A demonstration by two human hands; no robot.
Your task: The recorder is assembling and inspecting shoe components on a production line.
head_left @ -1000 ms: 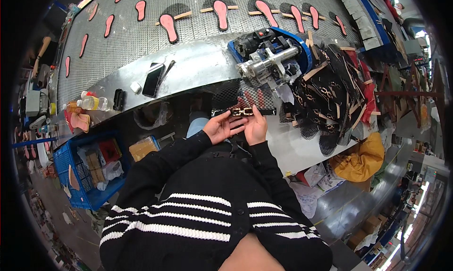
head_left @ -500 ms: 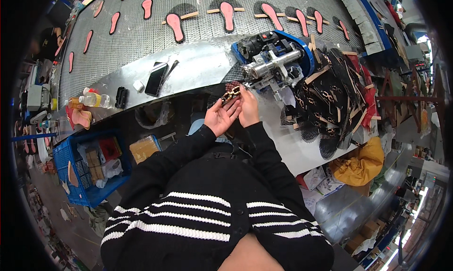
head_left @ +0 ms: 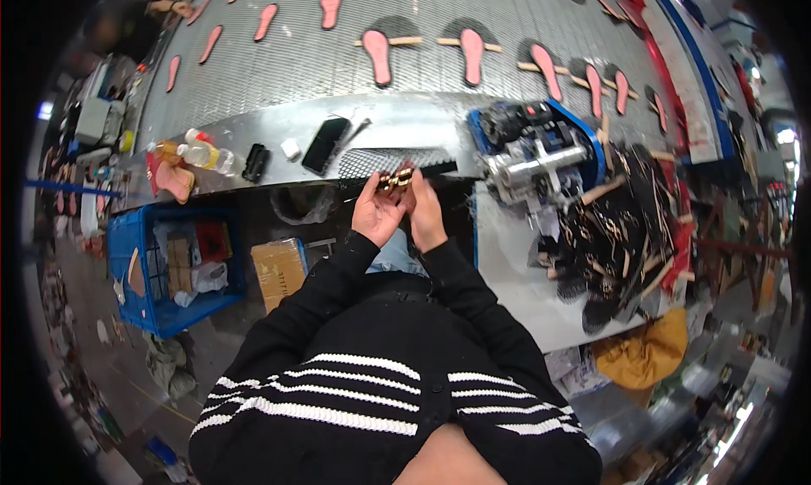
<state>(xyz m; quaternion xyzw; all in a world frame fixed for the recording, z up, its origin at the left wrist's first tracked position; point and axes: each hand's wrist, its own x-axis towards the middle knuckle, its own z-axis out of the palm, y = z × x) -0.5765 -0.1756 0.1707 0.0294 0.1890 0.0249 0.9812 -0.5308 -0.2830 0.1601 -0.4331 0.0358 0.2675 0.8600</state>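
Observation:
In front of me, over the near table edge, I hold a black mesh piece, which looks like a shoe upper, with a gold chain pattern or trim on its near part. My left hand is closed on its near side, thumb and fingers at the gold part. My right hand pinches the same part from the right; its fingertips are slightly blurred. The mesh spreads beyond my fingers over the metal edge. To the right stands a blue and silver machine, apart from both hands.
Pink insoles, several on wooden strips, lie across the mesh conveyor. A phone, bottle and blue crate are leftward. Right lies a pile of chain-patterned mesh pieces. Another person's hand touches an insole far left.
Both my hands have moved away from the machine with the mesh piece, drawing it left and nearer to me. More of its mesh now shows. My view has turned left.

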